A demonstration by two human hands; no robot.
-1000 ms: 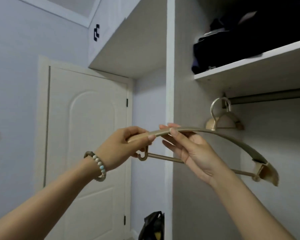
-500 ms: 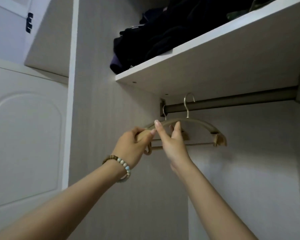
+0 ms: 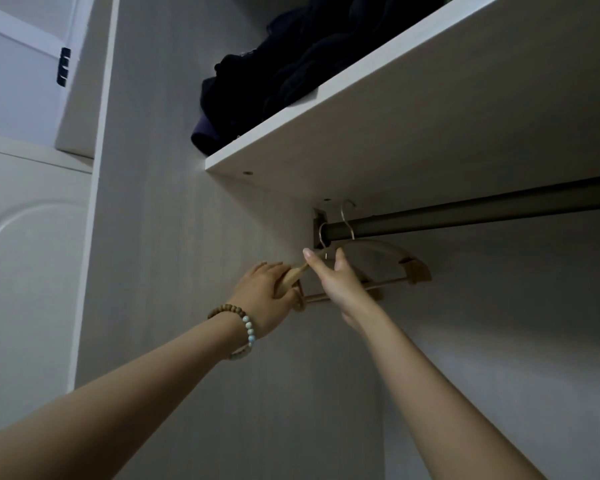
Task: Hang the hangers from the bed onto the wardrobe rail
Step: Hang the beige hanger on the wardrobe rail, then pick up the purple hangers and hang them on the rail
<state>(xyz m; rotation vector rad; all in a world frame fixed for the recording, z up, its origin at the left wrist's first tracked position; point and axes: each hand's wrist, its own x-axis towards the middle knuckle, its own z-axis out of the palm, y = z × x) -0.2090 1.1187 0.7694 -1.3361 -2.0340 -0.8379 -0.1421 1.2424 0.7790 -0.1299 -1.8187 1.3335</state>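
Observation:
A beige wide-shouldered hanger hangs level just under the dark wardrobe rail, its metal hook looped over the rail near the left bracket. My left hand grips the hanger's left end. My right hand holds its top arc near the hook, thumb and fingers around it. A second hook shows on the rail right beside the bracket; its hanger is mostly hidden behind the first one and my hands.
A white shelf just above the rail carries dark folded clothes. The wardrobe's grey side panel stands close on the left. A white door lies beyond it.
Both hands have lifted the hanger up and deeper into the wardrobe. Its hook, in front of the rail half a second ago, now sits over the rail.

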